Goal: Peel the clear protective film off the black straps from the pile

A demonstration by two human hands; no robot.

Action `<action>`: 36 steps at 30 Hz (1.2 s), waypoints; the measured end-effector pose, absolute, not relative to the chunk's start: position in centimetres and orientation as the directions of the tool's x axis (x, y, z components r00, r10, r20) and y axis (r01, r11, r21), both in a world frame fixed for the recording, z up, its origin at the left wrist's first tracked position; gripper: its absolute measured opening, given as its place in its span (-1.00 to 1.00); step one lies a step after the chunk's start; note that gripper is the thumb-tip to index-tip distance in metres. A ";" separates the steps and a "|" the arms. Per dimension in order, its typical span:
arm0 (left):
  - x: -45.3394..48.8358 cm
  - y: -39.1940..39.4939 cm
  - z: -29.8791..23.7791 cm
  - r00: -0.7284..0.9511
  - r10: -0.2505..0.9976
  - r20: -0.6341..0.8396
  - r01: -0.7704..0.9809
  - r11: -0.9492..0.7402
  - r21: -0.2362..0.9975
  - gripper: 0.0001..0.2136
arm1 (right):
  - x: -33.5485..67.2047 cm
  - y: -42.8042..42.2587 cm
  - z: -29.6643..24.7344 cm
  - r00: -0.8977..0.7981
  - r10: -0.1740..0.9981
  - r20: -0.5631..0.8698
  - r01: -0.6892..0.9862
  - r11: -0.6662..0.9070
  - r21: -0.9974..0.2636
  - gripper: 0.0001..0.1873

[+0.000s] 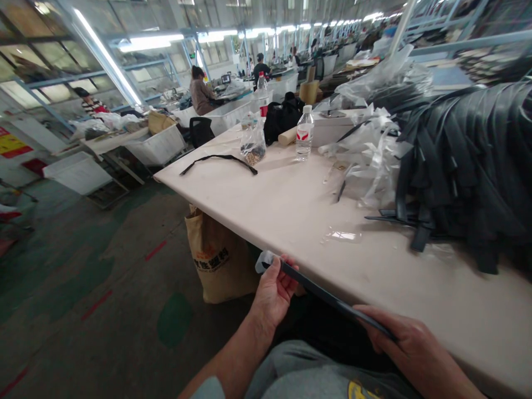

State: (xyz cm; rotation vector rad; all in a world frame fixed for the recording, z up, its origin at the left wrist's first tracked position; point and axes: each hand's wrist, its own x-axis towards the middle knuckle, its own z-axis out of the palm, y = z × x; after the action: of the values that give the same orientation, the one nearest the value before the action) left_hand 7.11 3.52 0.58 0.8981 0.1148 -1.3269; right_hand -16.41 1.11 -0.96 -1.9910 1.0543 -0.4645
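A long black strap (328,296) stretches between both my hands just below the front edge of the pale table (291,210). My left hand (274,291) pinches its left end, where a bit of clear plastic wrap (264,260) sticks out. My right hand (405,341) is closed around the strap's other end, near my lap. A big heap of black straps (469,160) lies on the table at the right, well above my hands.
Crumpled clear plastic bags (369,149), a water bottle (305,133), a small bag of bits (252,145) and a loose black strap (220,159) lie on the table. A brown sack (218,260) stands under its edge. Other people work at far benches.
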 end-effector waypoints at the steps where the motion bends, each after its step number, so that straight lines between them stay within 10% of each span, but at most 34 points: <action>1: 6.4 3.7 0.1 0.263 -0.787 -0.559 0.870 -0.058 0.491 -0.84 | -15.5 1.0 -0.8 0.596 -0.800 -0.074 -0.514 -0.309 -0.800 -0.63; 9: 4.9 4.6 -2.6 0.201 -0.710 -0.675 0.910 -0.119 0.397 -0.83 | -16.8 0.2 1.3 0.664 -0.664 -0.345 -0.536 -0.100 -0.839 -0.33; 16: 4.0 4.8 -2.8 0.074 -0.737 -0.672 0.941 -0.172 0.291 -0.84 | -13.9 -0.6 0.4 0.691 -0.707 -0.152 -0.552 -0.380 -0.743 -0.56; 36: 5.1 4.7 -2.7 0.148 -0.666 -0.731 0.928 -0.161 0.335 -0.81 | -14.7 -1.2 0.9 0.687 -0.684 -0.243 -0.557 -0.282 -0.781 -0.44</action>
State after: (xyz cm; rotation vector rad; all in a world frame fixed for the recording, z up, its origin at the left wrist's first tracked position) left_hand 5.09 4.68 -2.70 0.9687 0.3554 -1.4526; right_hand -14.75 -1.24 0.89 -1.9668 0.9597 -0.1719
